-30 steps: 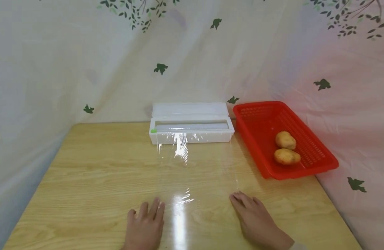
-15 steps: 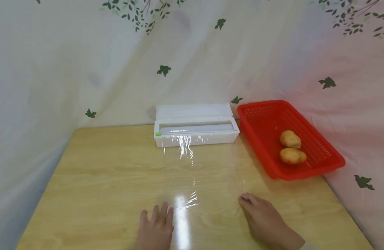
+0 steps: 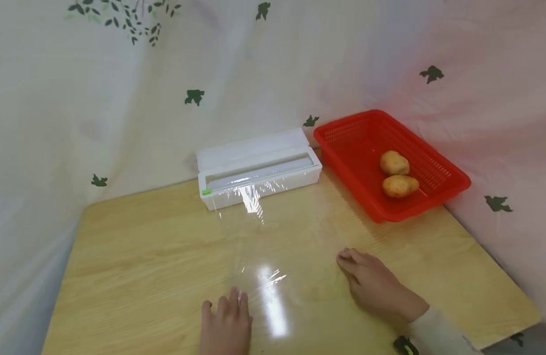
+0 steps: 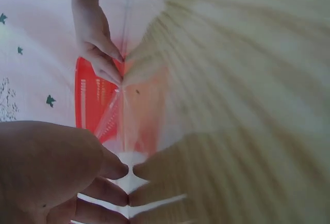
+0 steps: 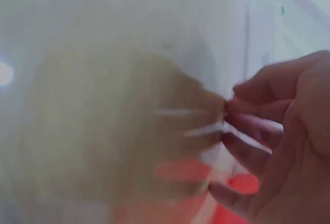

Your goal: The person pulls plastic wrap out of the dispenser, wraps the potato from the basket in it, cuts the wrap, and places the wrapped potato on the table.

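Observation:
A sheet of clear cling film [image 3: 281, 236] runs from a white cling film dispenser [image 3: 264, 180] toward me over the wooden table. Its lid is raised, and a green slide cutter [image 3: 206, 192] sits at its left end. My left hand [image 3: 226, 323] rests fingertips at the film's near left corner, fingers spread and fairly straight. My right hand [image 3: 375, 283] touches the near right corner with its fingertips on the table. In the right wrist view, the right fingers [image 5: 247, 152] are spread against the glossy surface. The exact film edge under the fingertips is hard to see.
A red plastic basket [image 3: 344, 182] stands at the back right, beside the dispenser. Inside it lie two potatoes [image 3: 400, 186]. A patterned curtain [image 3: 144, 98] hangs behind the table [image 3: 144, 256]. A black device [image 3: 406, 345] is on my right wrist.
The head view has turned and tilted, so the dispenser and basket appear slanted and farther left. Both hands stay at the film's near corners.

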`<state>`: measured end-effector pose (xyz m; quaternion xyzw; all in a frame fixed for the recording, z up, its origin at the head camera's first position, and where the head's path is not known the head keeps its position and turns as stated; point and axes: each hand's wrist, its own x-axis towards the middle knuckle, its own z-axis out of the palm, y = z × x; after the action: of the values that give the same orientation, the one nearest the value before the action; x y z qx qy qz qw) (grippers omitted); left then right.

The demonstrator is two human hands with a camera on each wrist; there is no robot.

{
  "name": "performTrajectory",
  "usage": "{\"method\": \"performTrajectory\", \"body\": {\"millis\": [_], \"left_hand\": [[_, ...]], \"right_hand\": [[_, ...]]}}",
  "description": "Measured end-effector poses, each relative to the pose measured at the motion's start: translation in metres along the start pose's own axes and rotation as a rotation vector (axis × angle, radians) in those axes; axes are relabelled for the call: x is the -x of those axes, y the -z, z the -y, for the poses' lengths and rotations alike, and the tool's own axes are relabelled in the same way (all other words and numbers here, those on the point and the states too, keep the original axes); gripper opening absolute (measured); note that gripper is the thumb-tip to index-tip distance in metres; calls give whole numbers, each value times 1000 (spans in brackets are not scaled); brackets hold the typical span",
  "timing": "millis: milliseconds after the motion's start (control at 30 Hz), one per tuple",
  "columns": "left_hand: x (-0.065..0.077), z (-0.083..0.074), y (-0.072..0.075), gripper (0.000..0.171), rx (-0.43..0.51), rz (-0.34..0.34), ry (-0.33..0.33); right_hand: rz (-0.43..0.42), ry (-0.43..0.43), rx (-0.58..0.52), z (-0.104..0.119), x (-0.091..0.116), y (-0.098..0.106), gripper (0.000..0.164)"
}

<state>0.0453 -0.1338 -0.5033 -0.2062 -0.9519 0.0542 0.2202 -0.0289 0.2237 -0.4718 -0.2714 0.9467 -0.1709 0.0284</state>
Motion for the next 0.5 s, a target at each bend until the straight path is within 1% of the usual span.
{"method": "performTrajectory", "body": {"millis": [33,133,200,233,300,400,433,500], "left_hand": [[0,3,3,52,0,33,17],[1,10,10,46,42,128,76],[2,14,14,44,70,185,114],[2,17,14,42,91,197,125],[1,24,13,39,135,191,127],[-4,39,11,33,180,168,104],[-5,44,11,31,183,166,89],[-8,51,10,28,183,161,58]], "right_hand": [[30,18,-55,-4,-7,4,42],[99,59,-213,-17,-26,14,37],[121,88,-265,-23,-36,16,36],[114,106,-259,-24,-39,15,35],[79,158,-194,-24,-43,11,34],[30,204,-50,-17,-44,3,34],[27,216,-4,-15,-44,1,32],[51,227,31,-11,-43,5,25]]}}
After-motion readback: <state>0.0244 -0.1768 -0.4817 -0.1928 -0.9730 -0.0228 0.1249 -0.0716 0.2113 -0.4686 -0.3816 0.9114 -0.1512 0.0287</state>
